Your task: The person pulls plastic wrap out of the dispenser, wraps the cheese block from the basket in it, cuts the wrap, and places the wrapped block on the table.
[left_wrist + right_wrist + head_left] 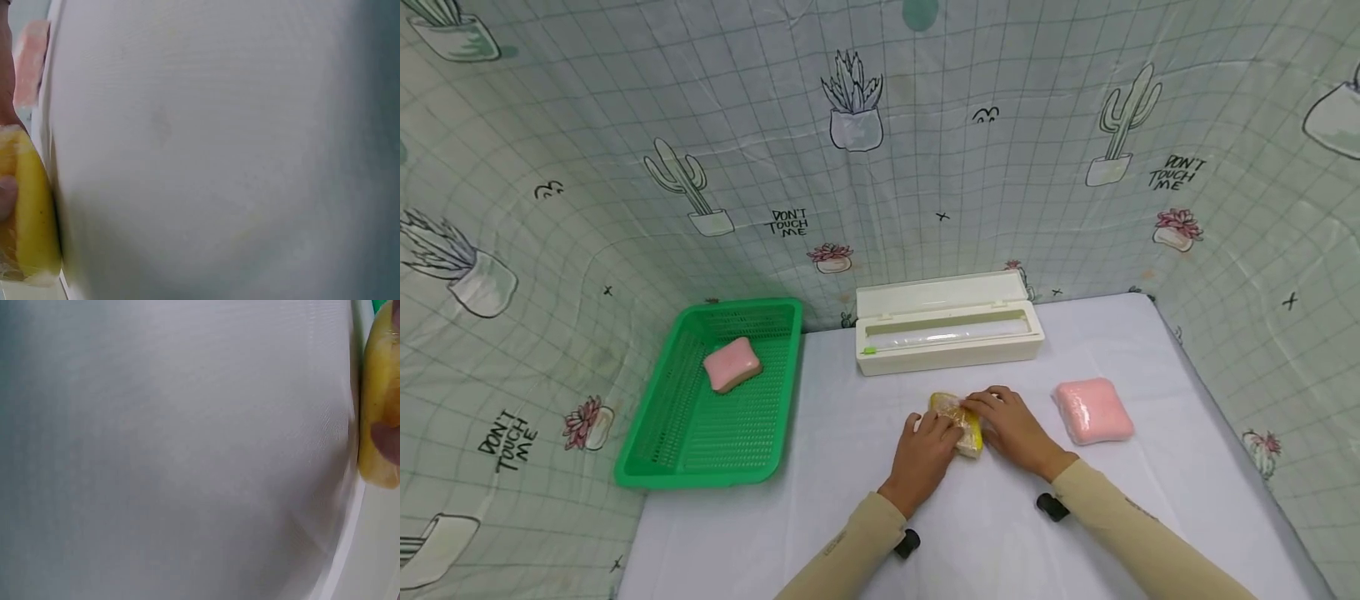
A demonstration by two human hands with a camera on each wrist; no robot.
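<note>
In the head view, a yellow sponge (970, 439) wrapped in clear film lies on the white cloth between both hands. My left hand (923, 457) holds its near left side, fingers bent over the top. From the right, my right hand (1013, 429) grips the far end with curled fingers. A thumb presses the yellow sponge (36, 219) in the left wrist view, and a fingertip touches the sponge (375, 381) in the right wrist view. Right of the hands lies a pink sponge (1094, 410), shiny with film.
Behind the hands stands a white film dispenser (951, 360), lid raised, with a film roll inside and a green slider at its left. A green basket (628, 467) at the left contains another pink sponge (732, 365). Patterned curtain (887, 200) encloses the back and sides.
</note>
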